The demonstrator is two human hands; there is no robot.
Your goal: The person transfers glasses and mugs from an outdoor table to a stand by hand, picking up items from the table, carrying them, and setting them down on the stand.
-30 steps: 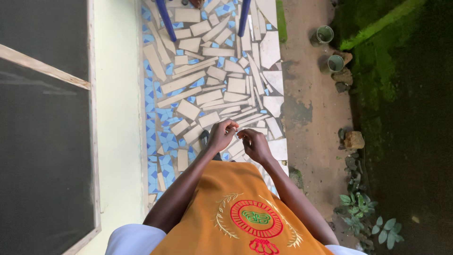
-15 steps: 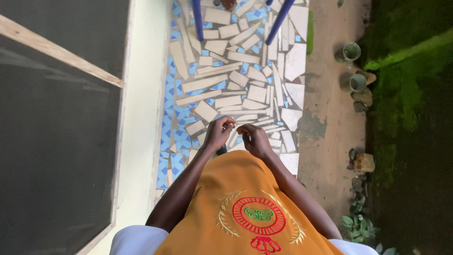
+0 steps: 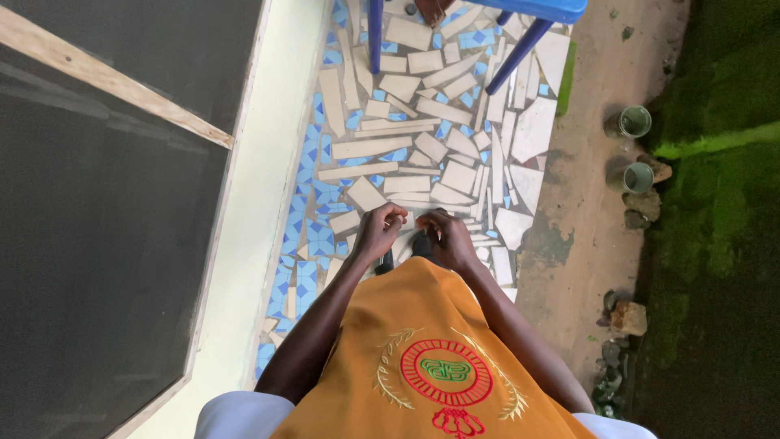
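My left hand (image 3: 380, 229) and my right hand (image 3: 447, 239) are held close together in front of my waist, above the hem of an orange garment (image 3: 422, 325) with a red and green embroidered emblem (image 3: 444, 372). On both hands the fingertips are curled in and pinched, almost touching each other. Nothing shows between the fingers; anything tiny there is too small to see. Below the hands, dark shoe tips (image 3: 383, 262) stand on a floor of broken beige and blue tile pieces (image 3: 422, 146).
Blue chair legs (image 3: 375, 32) and a blue seat edge (image 3: 536, 8) stand ahead. A dark screened panel with a wooden bar (image 3: 114, 89) and a pale wall (image 3: 252, 244) run along the left. Right of the tiles are bare dirt (image 3: 585, 228), two green cups (image 3: 634, 122), stones (image 3: 626, 317) and mossy ground.
The view has shifted so the chair and wall look nearer. My hands have drawn closer together and stay pinched in front of me.
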